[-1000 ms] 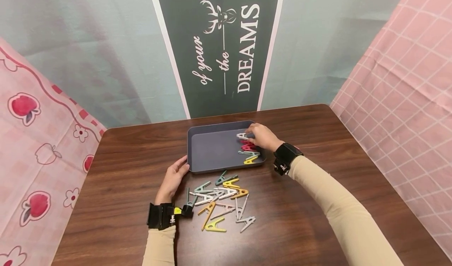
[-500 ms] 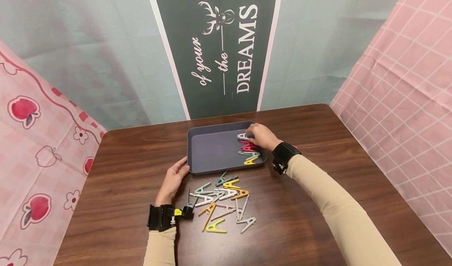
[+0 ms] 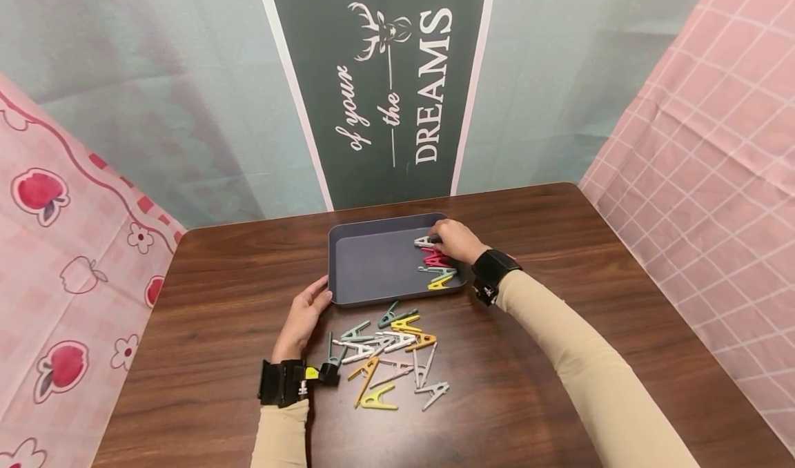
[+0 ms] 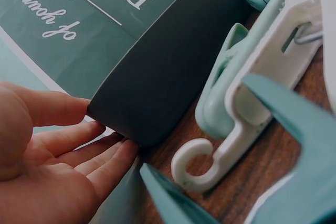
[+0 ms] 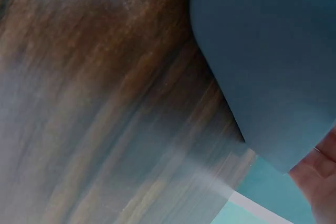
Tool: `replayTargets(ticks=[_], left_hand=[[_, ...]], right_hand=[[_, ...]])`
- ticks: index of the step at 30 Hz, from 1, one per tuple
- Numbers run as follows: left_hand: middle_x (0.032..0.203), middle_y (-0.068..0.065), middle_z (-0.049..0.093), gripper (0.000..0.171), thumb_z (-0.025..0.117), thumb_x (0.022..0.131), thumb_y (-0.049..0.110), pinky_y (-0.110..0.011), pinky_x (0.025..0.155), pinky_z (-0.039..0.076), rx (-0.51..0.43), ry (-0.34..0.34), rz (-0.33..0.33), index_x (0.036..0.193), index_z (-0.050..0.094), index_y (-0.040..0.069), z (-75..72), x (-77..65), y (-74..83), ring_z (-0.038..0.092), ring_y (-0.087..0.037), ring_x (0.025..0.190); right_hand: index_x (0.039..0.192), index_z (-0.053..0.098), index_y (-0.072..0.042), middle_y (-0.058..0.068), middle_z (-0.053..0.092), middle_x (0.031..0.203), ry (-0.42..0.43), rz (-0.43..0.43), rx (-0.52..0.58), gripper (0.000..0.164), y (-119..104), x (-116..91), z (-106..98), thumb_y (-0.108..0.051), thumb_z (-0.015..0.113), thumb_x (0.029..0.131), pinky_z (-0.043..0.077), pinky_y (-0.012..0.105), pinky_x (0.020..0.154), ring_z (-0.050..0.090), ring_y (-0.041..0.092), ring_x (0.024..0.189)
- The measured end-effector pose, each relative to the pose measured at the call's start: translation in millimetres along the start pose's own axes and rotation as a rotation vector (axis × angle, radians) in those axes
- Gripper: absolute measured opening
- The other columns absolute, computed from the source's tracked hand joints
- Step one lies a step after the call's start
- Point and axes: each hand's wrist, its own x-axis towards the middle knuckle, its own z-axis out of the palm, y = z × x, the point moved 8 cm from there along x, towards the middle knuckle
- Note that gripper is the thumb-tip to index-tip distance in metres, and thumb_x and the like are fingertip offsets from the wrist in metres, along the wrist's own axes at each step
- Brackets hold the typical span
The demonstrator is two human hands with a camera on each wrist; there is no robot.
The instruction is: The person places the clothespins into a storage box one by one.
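A shallow dark grey tray (image 3: pixel 373 268) lies on the wooden table. My left hand (image 3: pixel 304 318) holds its near left corner; in the left wrist view the thumb (image 4: pixel 55 106) sits at the rim and the fingertips touch lower down. Inside the tray's right end, my right hand (image 3: pixel 458 239) pinches a whitish clothespin (image 3: pixel 423 242), partly covered by the fingers. Toward me from it lie red clothespins (image 3: pixel 437 257), a pale green clothespin (image 3: pixel 439 273) and a yellow clothespin (image 3: pixel 439 284). In the right wrist view, the tray wall hides the clothespin from sight.
In front of the tray, a loose pile of several clothespins (image 3: pixel 394 342) in white, yellow, orange, green and grey covers the table (image 3: pixel 509 385). Some overlap. A printed curtain (image 3: pixel 397 178) hangs behind the table, with pink cloths at both sides.
My right hand has shifted slightly left with the whitish clothespin, within the tray. The left hand stays at the tray corner, and the pile is unchanged.
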Motion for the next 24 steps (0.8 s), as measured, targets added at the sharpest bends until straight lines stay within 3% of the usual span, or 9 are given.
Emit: replayTargets(ticks=[24], left_hand=[[0.147,-0.023,0.044,0.047,0.044,0.1,0.005,0.001,0.086,0.039,-0.001,0.001,0.001,0.146,0.037,0.0,-0.3,-0.6,1.8,0.042,-0.031,0.137]], right_hand=[[0.11,0.068,0.002,0.018,0.069,0.111,-0.036,0.006,-0.017,0.026,-1.1,4.3,6.8,-0.007,0.065,0.087,0.053,0.044,0.094,0.065,0.031,0.105]])
